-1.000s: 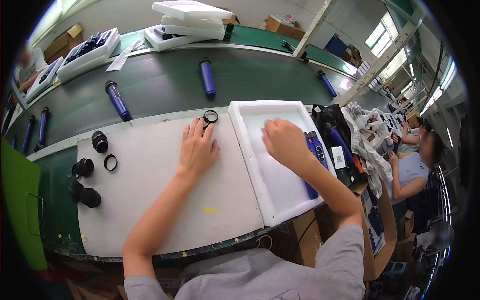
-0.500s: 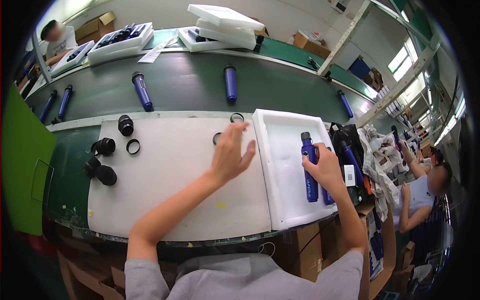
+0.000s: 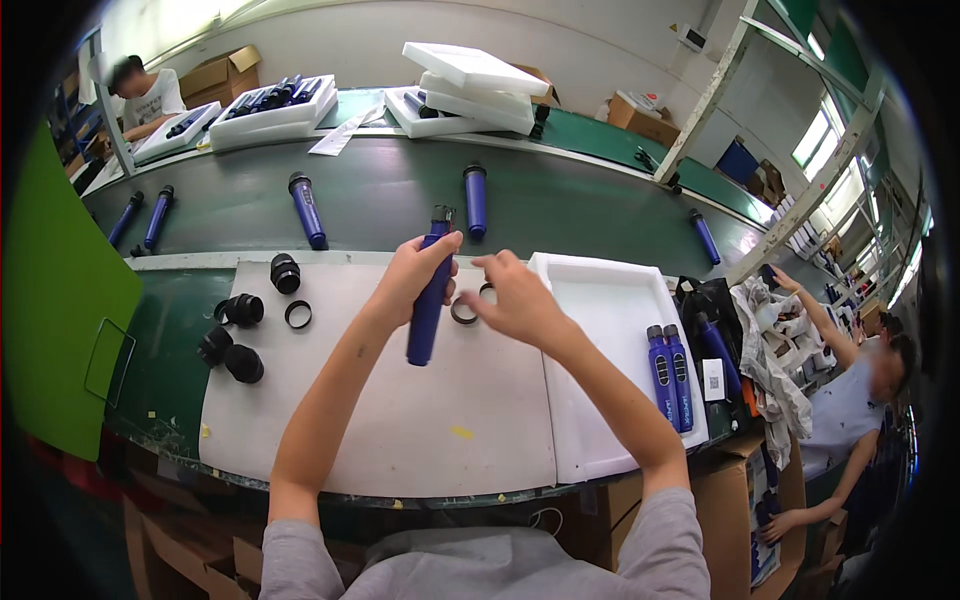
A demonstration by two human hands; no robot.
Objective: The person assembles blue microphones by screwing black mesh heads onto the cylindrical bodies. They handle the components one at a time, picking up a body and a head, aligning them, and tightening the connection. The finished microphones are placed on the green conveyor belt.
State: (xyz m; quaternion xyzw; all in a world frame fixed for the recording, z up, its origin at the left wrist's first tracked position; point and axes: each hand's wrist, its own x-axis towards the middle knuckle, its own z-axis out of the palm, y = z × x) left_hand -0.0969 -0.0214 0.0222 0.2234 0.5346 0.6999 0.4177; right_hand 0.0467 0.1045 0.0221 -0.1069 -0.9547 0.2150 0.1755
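Upright and slightly tilted, a blue microphone body (image 3: 425, 325) with a dark open-looking top is held above the work mat. The fingers of my left hand (image 3: 412, 275) are wrapped round its upper half. My right hand (image 3: 520, 303) hovers just to the right, its fingers apart and slightly blurred, with nothing visible in it. Beside its fingertips lies a black ring (image 3: 463, 311), and a second black ring (image 3: 488, 292) is partly covered by the hand. Two more blue bodies (image 3: 661, 372) lie side by side in the white foam tray (image 3: 590, 440) at the right.
Several black cylindrical heads (image 3: 243, 364) and a loose black ring (image 3: 298, 315) lie on the mat's left. Across the far belt (image 3: 390, 190) lie several blue microphones (image 3: 307, 212). White foam boxes (image 3: 470, 68) are stacked beyond. A co-worker (image 3: 845, 400) reaches into a carton at right.
A blue body has left the tray and is now in my left hand over the mat. My right hand has let go of it and moved left. The view has shifted slightly.
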